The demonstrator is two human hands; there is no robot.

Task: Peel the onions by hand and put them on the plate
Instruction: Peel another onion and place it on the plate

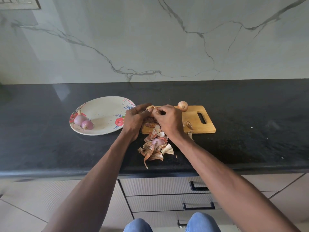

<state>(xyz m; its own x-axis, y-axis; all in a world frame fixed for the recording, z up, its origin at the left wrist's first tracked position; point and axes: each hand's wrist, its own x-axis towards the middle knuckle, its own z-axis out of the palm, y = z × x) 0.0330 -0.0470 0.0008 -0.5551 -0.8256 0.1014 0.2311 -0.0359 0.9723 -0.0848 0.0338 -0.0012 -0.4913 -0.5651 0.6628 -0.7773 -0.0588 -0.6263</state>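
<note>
My left hand [133, 119] holds a tan-skinned onion [150, 107] above the left end of the wooden cutting board [197, 121]. My right hand [168, 119] pinches at the onion's skin from the right; most of the onion is hidden by my fingers. A second unpeeled onion [183, 106] stands at the board's far edge. Two peeled purple onions [83, 122] lie on the left side of the flowered plate [107, 111], which sits left of the board.
A heap of dry onion skins [155, 146] lies on the black counter [250, 131] just in front of the board, with a few scraps [188, 124] on the board itself. Drawers with dark handles [199, 205] are below the counter edge.
</note>
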